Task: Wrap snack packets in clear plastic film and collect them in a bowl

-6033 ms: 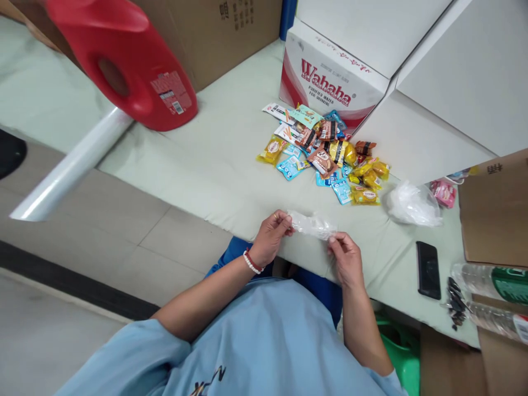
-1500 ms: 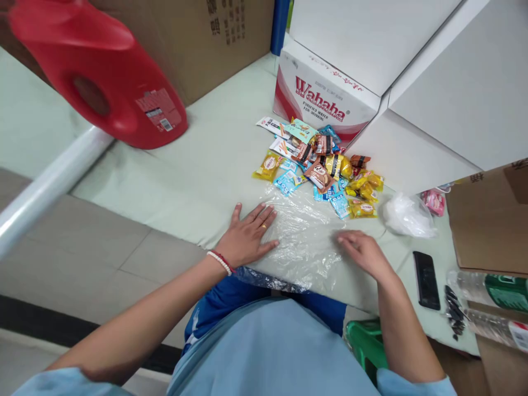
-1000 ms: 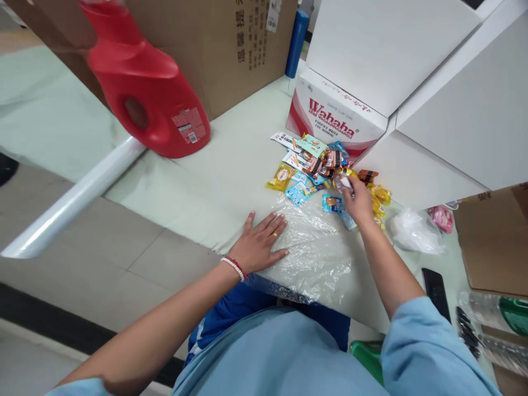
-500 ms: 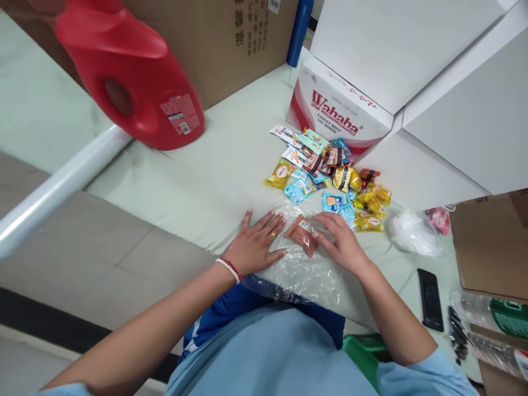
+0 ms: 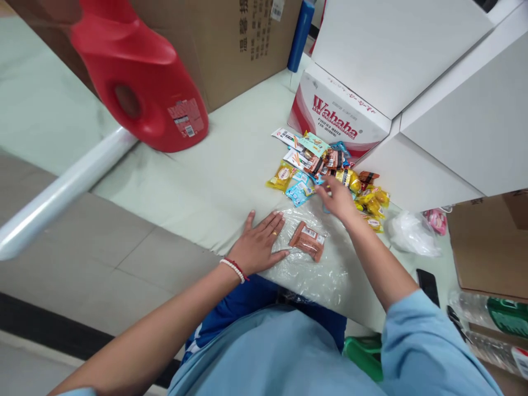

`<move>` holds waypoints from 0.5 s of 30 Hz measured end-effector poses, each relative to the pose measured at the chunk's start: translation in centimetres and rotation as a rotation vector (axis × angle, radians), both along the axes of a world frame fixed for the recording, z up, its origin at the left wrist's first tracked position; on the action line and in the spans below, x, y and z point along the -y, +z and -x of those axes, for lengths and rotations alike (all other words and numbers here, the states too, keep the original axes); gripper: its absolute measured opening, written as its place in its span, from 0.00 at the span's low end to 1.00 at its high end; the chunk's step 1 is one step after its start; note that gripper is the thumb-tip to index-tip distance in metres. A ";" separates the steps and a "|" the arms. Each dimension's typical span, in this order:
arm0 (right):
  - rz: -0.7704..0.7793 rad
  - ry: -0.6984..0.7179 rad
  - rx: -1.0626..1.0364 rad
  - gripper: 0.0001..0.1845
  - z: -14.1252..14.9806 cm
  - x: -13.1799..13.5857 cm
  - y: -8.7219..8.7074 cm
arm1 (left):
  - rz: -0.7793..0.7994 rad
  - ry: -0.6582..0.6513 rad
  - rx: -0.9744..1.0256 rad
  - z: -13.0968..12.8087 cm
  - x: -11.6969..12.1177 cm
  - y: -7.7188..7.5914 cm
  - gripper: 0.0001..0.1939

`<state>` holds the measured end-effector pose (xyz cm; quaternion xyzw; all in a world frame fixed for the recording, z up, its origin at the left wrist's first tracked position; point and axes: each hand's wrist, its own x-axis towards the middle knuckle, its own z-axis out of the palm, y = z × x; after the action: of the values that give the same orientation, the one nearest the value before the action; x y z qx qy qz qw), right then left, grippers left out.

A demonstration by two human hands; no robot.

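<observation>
My left hand [image 5: 260,245] lies flat with fingers spread on the left part of a clear plastic bag [image 5: 330,275], which is laid out along the table's near edge. To the right of its fingertips, a brown wrapped snack [image 5: 307,241] rests on the plastic. My right hand [image 5: 339,199] is over the near side of a pile of small packaged snacks, fingers partly apart, and I see nothing held in it. By its fingertips are a blue snack packet [image 5: 297,193] and a yellow-wrapped snack [image 5: 353,180]. The hand hides part of the pile.
Behind the pile stands a Wahaha water carton [image 5: 330,121]. A red jug [image 5: 144,99] and a plastic film roll [image 5: 66,192] are at left. On the right are a bunched white plastic bag [image 5: 413,234], a phone [image 5: 428,287] and clear bottles [image 5: 501,313].
The plastic went from bunched between both hands to spread flat. My right hand brought the brown snack from the pile, let it go on the plastic and moved back to the pile.
</observation>
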<state>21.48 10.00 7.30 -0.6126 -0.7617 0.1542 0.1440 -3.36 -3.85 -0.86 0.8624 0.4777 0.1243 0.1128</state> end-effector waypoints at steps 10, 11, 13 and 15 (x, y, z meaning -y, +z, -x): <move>-0.037 -0.327 0.086 0.34 4.6 -7.7 -3.0 | -0.012 -0.002 -0.029 0.2 0.0 0.2 0.41; -0.051 -0.287 0.034 0.36 3.9 -6.8 -2.9 | -0.007 -0.006 -0.021 0.2 0.0 0.3 0.40; -0.063 -0.187 -0.095 0.40 2.0 -4.3 -2.3 | 0.008 -0.003 0.002 0.2 0.0 0.6 0.39; -0.024 -0.081 -0.228 0.38 -0.2 -0.6 -1.0 | 0.029 0.002 0.028 0.2 0.0 0.8 0.39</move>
<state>21.65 10.60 6.31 -0.6197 -0.7167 0.2077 0.2433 -3.56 -3.86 -0.06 0.8584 0.4785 0.1295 0.1321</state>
